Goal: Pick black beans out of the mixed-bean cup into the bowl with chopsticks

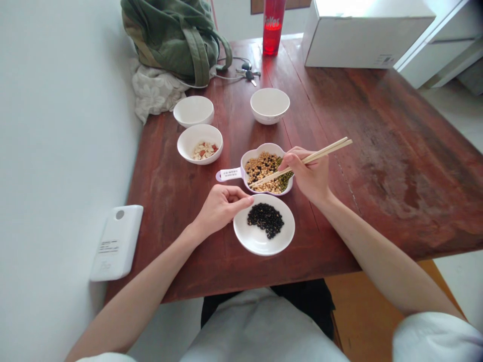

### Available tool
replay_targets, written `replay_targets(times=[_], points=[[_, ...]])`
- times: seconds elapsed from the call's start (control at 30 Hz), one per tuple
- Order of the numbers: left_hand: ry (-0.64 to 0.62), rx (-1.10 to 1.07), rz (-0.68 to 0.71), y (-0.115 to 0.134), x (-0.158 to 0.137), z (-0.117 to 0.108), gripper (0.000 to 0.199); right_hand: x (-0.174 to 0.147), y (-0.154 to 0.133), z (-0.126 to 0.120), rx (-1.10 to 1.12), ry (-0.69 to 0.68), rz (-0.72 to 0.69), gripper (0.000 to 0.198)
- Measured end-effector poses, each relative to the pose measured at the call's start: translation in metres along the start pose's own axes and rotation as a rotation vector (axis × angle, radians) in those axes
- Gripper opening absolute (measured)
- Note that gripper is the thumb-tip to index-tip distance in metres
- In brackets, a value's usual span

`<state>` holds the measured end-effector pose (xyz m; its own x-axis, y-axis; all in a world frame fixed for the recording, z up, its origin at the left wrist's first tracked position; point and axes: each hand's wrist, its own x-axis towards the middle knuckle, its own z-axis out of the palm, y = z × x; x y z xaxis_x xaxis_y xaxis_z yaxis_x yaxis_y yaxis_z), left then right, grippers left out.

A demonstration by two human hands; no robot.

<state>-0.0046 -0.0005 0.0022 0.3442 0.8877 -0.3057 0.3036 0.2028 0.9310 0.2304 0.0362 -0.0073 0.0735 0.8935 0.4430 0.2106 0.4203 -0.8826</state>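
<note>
My right hand [307,173] grips a pair of wooden chopsticks [328,149], their tips down among the beans in a flower-shaped bowl [222,175] with a labelled handle. Yellow soybeans [260,163], some black beans and green mung beans [286,182] lie mixed in it. Nearer to me stands a white bowl [260,246] of black beans [266,217]. My left hand [226,207] is closed on that bowl's left rim, thumb over the edge. Where exactly the chopstick tips touch is too small to tell.
A white bowl [194,160] with peanuts stands left, beside another white bowl [193,111]; a third white bowl [269,108] is farther back. Behind are a green bag [169,40], keys [248,74], a red bottle [272,30] and a white box [350,42]. A white device [117,241] leans left.
</note>
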Motion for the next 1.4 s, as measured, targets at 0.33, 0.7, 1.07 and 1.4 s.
replay_targets(times=[0.33, 0.7, 1.07, 1.4], points=[[0.027, 0.033, 0.018, -0.0003, 0.0005, 0.0005, 0.031, -0.0018, -0.0033, 0.0033, -0.024, 0.008, 0.078, 0.042], [0.038, 0.043, 0.011, 0.0001, 0.0012, 0.0014, 0.030, -0.0048, 0.0011, 0.0095, 0.037, 0.117, 0.124, 0.048], [0.044, 0.018, -0.012, -0.0027, 0.0015, 0.0016, 0.029, -0.0043, 0.0023, 0.0092, 0.052, 0.141, 0.121, 0.052], [0.055, 0.012, -0.050, 0.0025, 0.0008, 0.0028, 0.030, -0.0033, 0.0051, 0.0084, 0.085, 0.145, 0.125, 0.052]])
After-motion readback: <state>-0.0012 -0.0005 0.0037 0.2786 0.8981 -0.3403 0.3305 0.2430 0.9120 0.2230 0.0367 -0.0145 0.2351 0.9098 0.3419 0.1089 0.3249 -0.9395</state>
